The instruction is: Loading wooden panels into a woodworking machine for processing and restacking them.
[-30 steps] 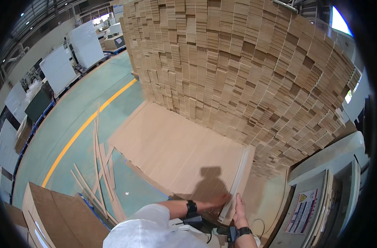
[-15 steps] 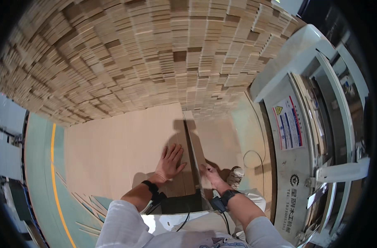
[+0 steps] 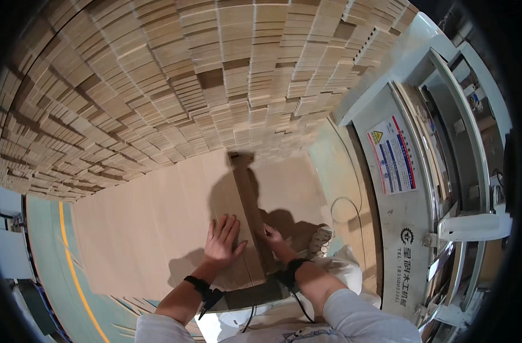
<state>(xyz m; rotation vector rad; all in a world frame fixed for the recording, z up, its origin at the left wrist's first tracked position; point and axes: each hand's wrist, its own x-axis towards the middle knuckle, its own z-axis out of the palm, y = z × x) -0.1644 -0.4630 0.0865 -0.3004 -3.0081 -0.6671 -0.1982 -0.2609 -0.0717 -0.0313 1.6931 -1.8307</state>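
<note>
In front of the tall stack of wooden blocks [image 3: 215,86], my left hand [image 3: 223,243] lies flat and open on a long wood plank [image 3: 241,223] running straight away from me, while my right hand [image 3: 270,235] pinches its right edge, equally near.

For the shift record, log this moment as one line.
left hand flat on board stack | right hand at its right edge | wood pile behind
</note>
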